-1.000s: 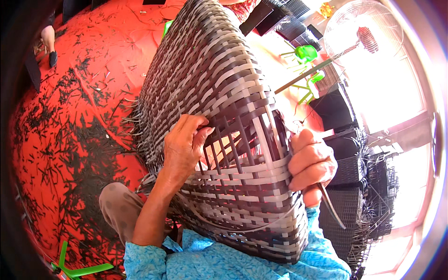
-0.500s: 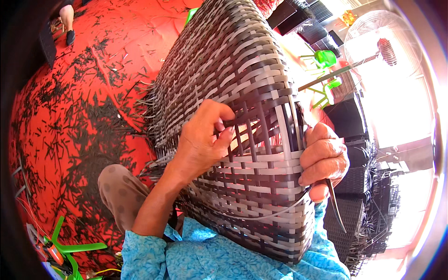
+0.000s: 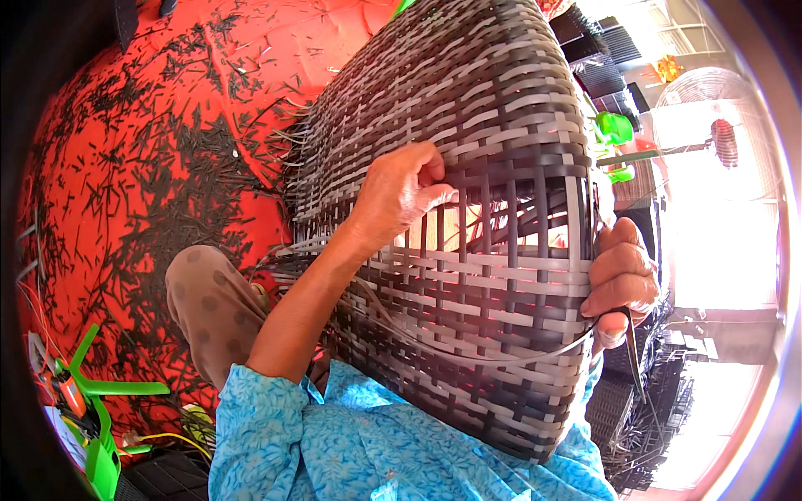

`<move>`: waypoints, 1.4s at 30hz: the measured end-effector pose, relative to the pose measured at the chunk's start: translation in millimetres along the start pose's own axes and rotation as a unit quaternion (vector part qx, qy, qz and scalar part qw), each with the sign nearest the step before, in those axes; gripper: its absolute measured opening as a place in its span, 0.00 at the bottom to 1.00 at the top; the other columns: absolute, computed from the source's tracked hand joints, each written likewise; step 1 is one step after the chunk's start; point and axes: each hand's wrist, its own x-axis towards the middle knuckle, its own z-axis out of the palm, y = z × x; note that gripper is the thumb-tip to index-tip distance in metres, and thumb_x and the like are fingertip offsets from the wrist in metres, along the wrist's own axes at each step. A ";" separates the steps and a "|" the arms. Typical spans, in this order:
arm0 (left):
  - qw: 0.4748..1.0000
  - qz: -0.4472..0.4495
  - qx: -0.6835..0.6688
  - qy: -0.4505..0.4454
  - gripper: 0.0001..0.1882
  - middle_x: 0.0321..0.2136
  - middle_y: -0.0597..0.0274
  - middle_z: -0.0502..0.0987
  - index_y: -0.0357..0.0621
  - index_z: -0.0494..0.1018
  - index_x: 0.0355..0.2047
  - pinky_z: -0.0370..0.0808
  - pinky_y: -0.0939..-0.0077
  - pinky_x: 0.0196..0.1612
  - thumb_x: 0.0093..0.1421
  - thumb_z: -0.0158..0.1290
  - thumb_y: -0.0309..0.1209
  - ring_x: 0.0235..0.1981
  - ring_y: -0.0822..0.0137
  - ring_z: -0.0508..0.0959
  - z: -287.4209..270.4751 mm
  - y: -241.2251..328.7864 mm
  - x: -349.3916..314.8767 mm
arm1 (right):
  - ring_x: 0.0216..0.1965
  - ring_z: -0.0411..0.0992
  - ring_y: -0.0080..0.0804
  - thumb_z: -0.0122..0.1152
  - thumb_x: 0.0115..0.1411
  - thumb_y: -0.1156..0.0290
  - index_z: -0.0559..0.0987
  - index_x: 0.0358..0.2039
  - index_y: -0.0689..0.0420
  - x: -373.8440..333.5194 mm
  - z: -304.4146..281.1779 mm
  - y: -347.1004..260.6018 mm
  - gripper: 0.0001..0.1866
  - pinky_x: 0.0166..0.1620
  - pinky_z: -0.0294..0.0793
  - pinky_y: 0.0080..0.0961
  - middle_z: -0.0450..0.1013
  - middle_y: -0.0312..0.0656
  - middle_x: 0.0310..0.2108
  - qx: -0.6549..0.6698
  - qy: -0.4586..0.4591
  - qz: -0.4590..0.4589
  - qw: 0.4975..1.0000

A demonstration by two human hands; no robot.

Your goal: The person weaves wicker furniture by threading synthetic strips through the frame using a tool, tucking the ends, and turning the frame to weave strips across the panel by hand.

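Observation:
A large woven wicker piece [image 3: 451, 117] in dark brown and grey flat strips leans against my lap, tilted up and away. In its near side is a gap where bare upright strips [image 3: 510, 213] cross an unwoven band. My left hand [image 3: 401, 196] is at the gap's upper left, thumb and forefinger pinched at the lowest dark woven strip. Around the right corner my right hand [image 3: 622, 271] is curled, with a dark, narrow, pointed strip [image 3: 636, 359] sticking down below its fingers. A loose grey strip [image 3: 484, 361] loops across the lower weave toward that hand.
Dark strip offcuts [image 3: 192, 192] litter the red floor covering [image 3: 276, 50]. A green-legged stand or stool [image 3: 104, 401] lies at lower left. Stacked dark wicker pieces [image 3: 660, 409] stand at right, with a pedestal fan [image 3: 723, 142] and a green chair [image 3: 614, 128] farther back.
The wicker piece and both hands have shifted right in the picture. My left hand has moved slightly up along the gap's upper edge; my right hand keeps its hold at the corner.

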 end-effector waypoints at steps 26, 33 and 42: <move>0.981 -0.072 0.035 0.179 0.13 0.40 0.51 0.69 0.37 0.68 0.43 0.66 0.69 0.47 0.56 0.43 0.23 0.42 0.53 0.69 1.1 -132.7 -150.4 | 0.24 0.52 0.27 0.49 0.58 0.50 0.65 0.15 0.50 -35.1 45.1 -3.8 0.21 0.32 0.54 0.27 0.53 0.30 0.17 0.065 0.009 -0.002 0.998; 0.967 -0.120 -0.154 0.165 0.14 0.40 0.54 0.71 0.36 0.71 0.40 0.66 0.76 0.47 0.57 0.39 0.21 0.42 0.59 0.72 -35.8 -157.5 -156.7 | 0.27 0.53 0.28 0.49 0.58 0.52 0.65 0.15 0.50 -38.4 38.3 1.4 0.20 0.32 0.55 0.27 0.55 0.30 0.18 0.090 -0.021 0.025 0.995; 0.972 -0.130 0.013 0.194 0.17 0.41 0.46 0.69 0.33 0.66 0.44 0.65 0.67 0.49 0.53 0.40 0.21 0.44 0.50 0.69 -17.7 -213.0 -180.3 | 0.27 0.54 0.28 0.49 0.58 0.52 0.66 0.15 0.51 -37.1 51.2 2.2 0.20 0.32 0.55 0.27 0.56 0.31 0.18 0.026 0.009 0.060 0.998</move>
